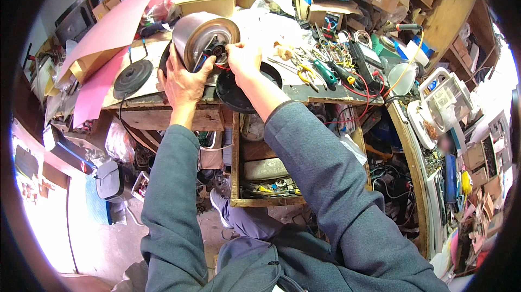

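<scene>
My left hand (182,78) is closed on the side of a steel cylindrical vessel (197,31), which lies tipped with its round bottom and a black central fitting (218,49) toward me, coloured wires showing there. My right hand (245,65) has its fingers closed at the right of that fitting; what they hold is too small to make out. Beneath my right hand is a round black dish-like part (233,92). A round black base (133,78) with a cord lies on the bench (320,94) to the left.
Pliers (308,75), a green-handled tool (324,72), wires and a soldering iron (407,27) crowd the right side. Pink sheets (106,45) lie at left, boxes (209,0) behind. An open drawer (271,201) juts below the bench; piled clutter lines both sides.
</scene>
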The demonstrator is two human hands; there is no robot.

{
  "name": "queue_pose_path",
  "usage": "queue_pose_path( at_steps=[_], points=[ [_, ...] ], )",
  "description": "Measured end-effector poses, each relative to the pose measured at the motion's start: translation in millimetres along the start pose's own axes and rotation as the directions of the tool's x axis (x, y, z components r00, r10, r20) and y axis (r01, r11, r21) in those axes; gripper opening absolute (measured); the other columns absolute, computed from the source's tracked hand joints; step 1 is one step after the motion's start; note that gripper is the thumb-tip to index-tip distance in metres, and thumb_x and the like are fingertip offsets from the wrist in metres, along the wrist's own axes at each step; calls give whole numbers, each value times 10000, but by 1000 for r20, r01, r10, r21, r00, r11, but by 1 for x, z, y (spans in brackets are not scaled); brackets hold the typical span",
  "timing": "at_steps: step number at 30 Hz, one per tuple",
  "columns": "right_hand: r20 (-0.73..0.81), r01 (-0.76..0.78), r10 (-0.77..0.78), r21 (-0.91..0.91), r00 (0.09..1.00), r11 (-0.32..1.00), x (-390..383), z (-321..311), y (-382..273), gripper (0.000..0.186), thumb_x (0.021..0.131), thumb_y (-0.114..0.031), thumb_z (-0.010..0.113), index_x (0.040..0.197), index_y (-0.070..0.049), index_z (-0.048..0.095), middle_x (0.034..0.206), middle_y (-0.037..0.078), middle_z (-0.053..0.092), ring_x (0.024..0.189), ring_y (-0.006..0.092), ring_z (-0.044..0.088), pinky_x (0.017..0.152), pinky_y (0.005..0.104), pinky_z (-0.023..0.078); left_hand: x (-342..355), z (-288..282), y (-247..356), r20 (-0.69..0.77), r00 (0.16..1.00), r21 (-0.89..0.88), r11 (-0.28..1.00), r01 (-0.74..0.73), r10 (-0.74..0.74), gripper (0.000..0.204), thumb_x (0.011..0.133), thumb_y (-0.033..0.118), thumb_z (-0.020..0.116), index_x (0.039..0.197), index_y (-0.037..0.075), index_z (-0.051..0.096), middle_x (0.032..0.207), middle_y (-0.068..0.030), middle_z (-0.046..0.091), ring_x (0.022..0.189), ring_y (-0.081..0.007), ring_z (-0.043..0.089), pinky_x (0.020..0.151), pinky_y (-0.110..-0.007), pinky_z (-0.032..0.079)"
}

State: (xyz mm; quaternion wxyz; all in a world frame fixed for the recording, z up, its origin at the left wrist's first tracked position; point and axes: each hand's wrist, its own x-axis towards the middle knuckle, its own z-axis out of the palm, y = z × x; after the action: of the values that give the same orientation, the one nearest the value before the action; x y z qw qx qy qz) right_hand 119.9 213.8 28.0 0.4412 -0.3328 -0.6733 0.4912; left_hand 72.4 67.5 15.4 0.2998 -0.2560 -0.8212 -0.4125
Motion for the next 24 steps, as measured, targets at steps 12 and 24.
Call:
queue_pose_path(
  at_steps=[12, 24],
  points=[
    [86, -80, 69, 140, 994, 987, -4, -14, -19, 94, 768, -80, 809, 794, 3, 775, 756, 88, 741, 690, 158, 675, 662, 338, 549, 0, 0, -2, -10, 1000, 23, 1000, -6, 6, 1181, 742, 807, 721, 1587, 72, 347, 1415, -238, 600, 1370, -372, 526, 1209, -551, 267],
    [95, 96, -84, -127, 992, 987, 8, -13, -14, 157, 757, -161, 799, 797, -8, 796, 706, 98, 746, 657, 170, 691, 680, 339, 549, -1, -1, 0, -12, 1000, 14, 1000, 0, 0, 1165, 750, 786, 732, 1592, 78, 347, 1440, -243, 584, 1376, -371, 526, 1211, -548, 265]
  ],
)
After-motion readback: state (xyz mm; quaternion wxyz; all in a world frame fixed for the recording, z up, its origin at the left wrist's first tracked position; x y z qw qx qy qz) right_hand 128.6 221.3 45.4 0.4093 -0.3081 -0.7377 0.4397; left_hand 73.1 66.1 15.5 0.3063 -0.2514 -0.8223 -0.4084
